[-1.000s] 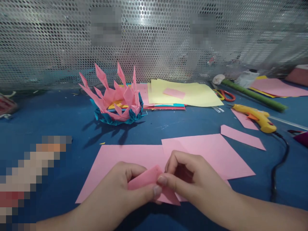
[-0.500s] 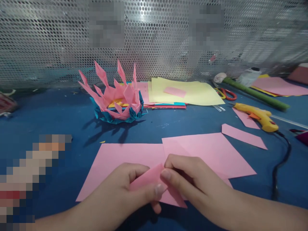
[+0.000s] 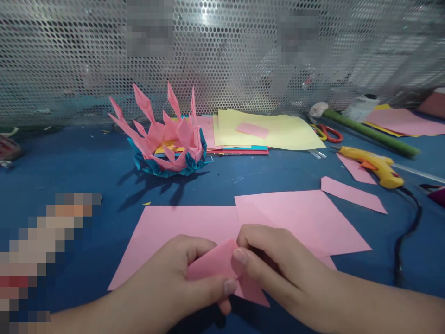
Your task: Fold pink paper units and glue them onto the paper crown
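A small folded piece of pink paper (image 3: pixel 212 260) is held up between my two hands, low in the middle of the head view. My left hand (image 3: pixel 189 273) grips its left part, with the thumb across the front and the fingers behind. At the upper right edge, my right hand (image 3: pixel 274 260) pinches the paper between thumb and bent forefinger. A loose corner of it hangs down to the right, below my thumbs. Beneath the hands lie flat pink sheets (image 3: pixel 295 218), overlapping one another and partly covered by my hands.
Beyond the sheets stands a pink and blue folded-paper piece (image 3: pixel 167 148) with tall points. Behind it are yellow sheets (image 3: pixel 271 130). To the right lie a yellow glue gun (image 3: pixel 378 167) with a black cord, scissors (image 3: pixel 332 134), a green stem (image 3: pixel 371 132) and pink strips (image 3: pixel 354 195).
Both hands keep their hold on the folded paper. My right thumb has shifted slightly downward, and the hanging corner sits a little lower.
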{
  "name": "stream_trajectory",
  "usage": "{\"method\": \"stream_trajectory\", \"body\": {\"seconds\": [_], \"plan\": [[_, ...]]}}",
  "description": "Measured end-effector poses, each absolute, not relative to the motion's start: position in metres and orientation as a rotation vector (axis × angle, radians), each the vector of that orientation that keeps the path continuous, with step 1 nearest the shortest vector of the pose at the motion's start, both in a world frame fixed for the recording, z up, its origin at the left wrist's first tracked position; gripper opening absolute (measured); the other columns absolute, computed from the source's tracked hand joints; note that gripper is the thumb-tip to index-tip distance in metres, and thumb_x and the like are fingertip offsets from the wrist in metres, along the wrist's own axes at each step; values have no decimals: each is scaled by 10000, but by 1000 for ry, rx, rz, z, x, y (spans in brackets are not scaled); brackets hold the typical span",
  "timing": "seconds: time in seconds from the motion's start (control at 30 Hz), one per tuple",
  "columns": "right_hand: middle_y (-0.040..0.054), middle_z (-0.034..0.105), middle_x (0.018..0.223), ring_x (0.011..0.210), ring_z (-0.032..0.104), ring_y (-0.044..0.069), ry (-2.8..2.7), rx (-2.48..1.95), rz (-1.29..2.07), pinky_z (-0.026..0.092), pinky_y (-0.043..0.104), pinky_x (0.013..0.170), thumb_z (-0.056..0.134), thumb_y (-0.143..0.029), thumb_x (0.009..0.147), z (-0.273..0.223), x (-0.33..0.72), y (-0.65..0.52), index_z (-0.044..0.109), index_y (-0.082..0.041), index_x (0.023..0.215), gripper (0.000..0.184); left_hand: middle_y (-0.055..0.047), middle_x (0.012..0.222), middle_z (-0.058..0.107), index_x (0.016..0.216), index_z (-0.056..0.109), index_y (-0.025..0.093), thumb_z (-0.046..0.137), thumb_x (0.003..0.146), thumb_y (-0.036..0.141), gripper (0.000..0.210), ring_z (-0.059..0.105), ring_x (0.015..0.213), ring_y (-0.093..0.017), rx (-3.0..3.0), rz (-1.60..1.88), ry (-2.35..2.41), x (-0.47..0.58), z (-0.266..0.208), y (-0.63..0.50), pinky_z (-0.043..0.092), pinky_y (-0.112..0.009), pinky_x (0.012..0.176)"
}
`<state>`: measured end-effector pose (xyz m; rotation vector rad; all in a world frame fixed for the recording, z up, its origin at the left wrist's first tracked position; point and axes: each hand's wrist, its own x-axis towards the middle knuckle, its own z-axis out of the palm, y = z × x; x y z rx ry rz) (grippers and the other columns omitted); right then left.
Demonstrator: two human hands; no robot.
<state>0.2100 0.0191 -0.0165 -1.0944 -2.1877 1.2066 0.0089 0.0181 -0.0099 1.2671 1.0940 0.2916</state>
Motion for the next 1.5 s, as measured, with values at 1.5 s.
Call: {"method": "stream_trajectory", "body": {"seconds": [1.5], "plan": [[-38, 564, 658, 618, 493, 101, -1758, -1121, 1435, 387, 196, 562, 727, -176, 769, -16, 202, 19, 590, -175, 674, 167, 43, 748, 426, 704, 570, 192, 608, 850, 444, 294, 452, 701, -149, 1359, 498, 1115, 7, -18, 19, 384, -262, 638]]}}
